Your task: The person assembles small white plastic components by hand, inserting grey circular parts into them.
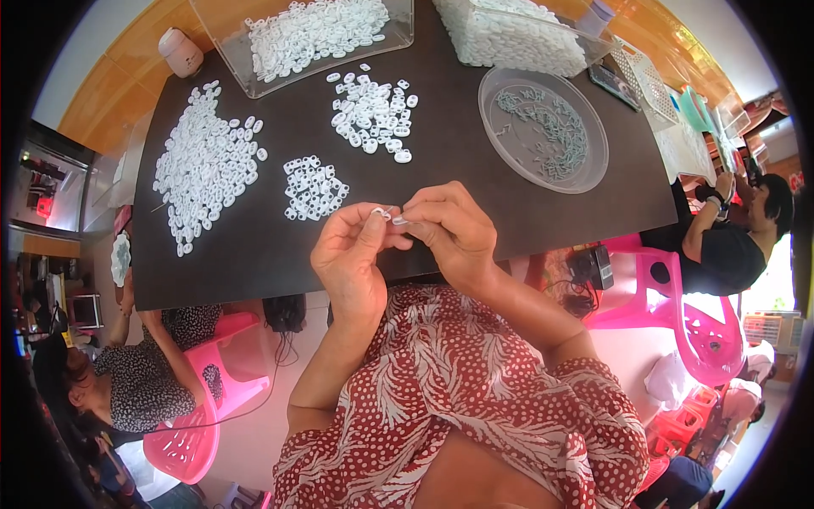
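Close in front of my body, at the table's near edge, my two hands meet. My left hand (352,254) is closed, pinching a small white plastic piece (382,214) between thumb and forefinger. My right hand (458,233) is closed too, its fingertips pressed together right beside that piece; whatever they hold is too small to make out. Just beyond my left hand lies a small heap of white pieces with holes (315,188). Farther back is a looser heap of white oval pieces (373,114), and a large heap of similar ones (203,165) spreads at the left.
A round clear tray (600,161) holds small grey-green parts. Clear bins of white pieces (398,38) (517,42) stand along the back, near a pinkish jar (181,53) and a phone (615,87). People sit on pink chairs (222,373) at left and right.
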Tool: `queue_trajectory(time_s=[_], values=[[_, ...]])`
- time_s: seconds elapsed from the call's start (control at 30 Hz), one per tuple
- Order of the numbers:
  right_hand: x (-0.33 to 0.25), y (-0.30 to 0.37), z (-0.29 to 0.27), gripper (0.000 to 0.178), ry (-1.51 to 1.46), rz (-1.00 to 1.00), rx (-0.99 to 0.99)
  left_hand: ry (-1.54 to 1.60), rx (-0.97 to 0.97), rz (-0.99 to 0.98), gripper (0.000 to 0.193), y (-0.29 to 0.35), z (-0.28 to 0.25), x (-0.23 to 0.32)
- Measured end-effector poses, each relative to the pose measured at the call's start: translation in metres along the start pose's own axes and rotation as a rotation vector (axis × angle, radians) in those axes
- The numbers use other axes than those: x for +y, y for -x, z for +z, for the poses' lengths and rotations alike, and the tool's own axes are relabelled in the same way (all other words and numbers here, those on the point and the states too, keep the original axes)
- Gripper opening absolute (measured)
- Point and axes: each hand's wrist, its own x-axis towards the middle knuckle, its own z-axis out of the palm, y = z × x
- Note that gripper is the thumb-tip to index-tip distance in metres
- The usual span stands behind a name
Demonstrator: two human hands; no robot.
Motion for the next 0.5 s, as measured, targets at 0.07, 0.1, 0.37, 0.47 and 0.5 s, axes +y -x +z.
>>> queue_trajectory(time_s=[0.07, 0.1, 0.37, 0.47, 0.5], values=[[0.001, 0.001, 0.002, 0.017, -0.056, 0.049, 0.009, -0.005, 0.012, 0.025, 0.010, -0.002, 0.000, -0.003], [0.002, 0.001, 0.003, 0.017, -0.112, 0.092, 0.018, -0.019, 0.000, 0.050, 0.010, -0.004, 0.000, -0.005], [0.006, -0.011, 0.000, 0.015, -0.088, 0.363, -0.009, -0.048, -0.011, 0.080, 0.009, -0.017, 0.000, -0.013], [0.009, -0.013, -0.004, 0.012, -0.021, 0.338, -0.063, -0.058, -0.011, 0.042, 0.009, -0.022, -0.001, -0.015], [0.010, -0.013, -0.005, 0.011, -0.029, 0.365, -0.076, -0.063, -0.001, 0.026, 0.010, -0.024, -0.001, -0.015]])
